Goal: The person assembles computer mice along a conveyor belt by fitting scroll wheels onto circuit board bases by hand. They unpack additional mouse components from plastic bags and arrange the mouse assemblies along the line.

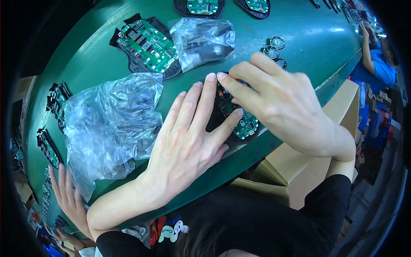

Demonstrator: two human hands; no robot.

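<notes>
In front of me on the green table lies a black casing with a green circuit board (pixel 245 128) in it, partly covered by both my hands. My left hand (pixel 184 141) rests over its left side with fingers spread, the index fingertip at the far edge and the thumb tip on the board. My right hand (pixel 278 103) bends over the far right part, thumb and fingers drawn together in a pinch close to the left index fingertip. Whatever those fingers hold, if anything, is hidden. Just beyond sits a clear plastic bag (pixel 203 43) with dark parts inside.
A larger clear bag (pixel 113 124) lies left of my hands. Beyond it is another black casing with a board (pixel 147 47). Small round parts (pixel 271 52) lie right. An open cardboard box (pixel 295 171) stands below the table edge. Another person's hand (pixel 68 197) reaches in at lower left.
</notes>
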